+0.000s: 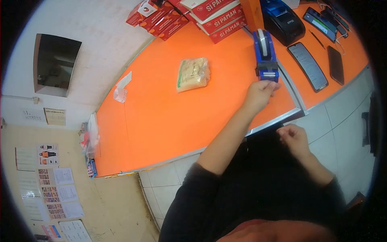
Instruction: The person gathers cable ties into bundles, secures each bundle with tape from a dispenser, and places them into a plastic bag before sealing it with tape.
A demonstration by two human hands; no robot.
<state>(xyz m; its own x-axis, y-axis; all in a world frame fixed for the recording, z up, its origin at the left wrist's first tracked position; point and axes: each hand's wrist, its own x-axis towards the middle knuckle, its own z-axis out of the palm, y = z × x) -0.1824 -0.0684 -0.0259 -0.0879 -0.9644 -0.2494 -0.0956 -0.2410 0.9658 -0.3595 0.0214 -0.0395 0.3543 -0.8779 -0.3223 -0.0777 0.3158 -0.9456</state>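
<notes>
My left hand (261,96) is at the front end of a blue tape dispenser (266,54). Its fingers are pinched together right by the cutting edge, and whatever lies between them is too small or hidden to tell. Off the counter's edge, above the floor, my right hand (295,141) hangs in front of my body with its fingers curled in and no object visible in them. A clear plastic packet with pale contents and green print (193,74) lies on the orange counter (161,121), apart from both hands.
Red "SI PAMAN" boxes (225,28) are stacked at the back. Beyond the dispenser stand a black printer (284,24) and several phones, one with a lit screen (308,66). A curled paper strip (121,92) lies on the left. A metal edge (292,90) borders the counter.
</notes>
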